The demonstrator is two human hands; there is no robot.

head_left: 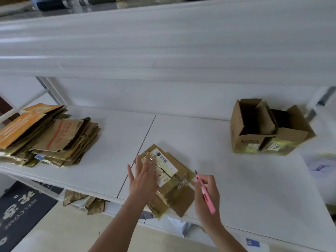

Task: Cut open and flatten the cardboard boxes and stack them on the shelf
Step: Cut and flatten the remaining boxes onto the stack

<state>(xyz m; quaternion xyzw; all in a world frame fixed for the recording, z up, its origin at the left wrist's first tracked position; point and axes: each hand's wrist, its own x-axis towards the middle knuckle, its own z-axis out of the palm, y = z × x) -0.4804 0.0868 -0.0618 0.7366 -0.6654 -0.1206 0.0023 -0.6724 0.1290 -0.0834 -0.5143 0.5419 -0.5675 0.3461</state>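
A flattened brown cardboard box (179,180) with white labels lies on the white shelf (245,179) near its front edge. My left hand (142,176) is over the box's left part with straight, spread fingers; contact with the box is unclear. My right hand (207,193) grips a pink box cutter (206,194) just right of the box, blade end pointing up-left. A stack of flattened boxes (47,137) sits at the shelf's left. Two open, uncut boxes (269,128) stand together at the back right.
An upper shelf board (163,42) overhangs the work surface. Cardboard scraps (81,200) lie under the shelf at lower left. A dark welcome mat (20,208) covers the floor at left. White bags (320,170) are at the right edge.
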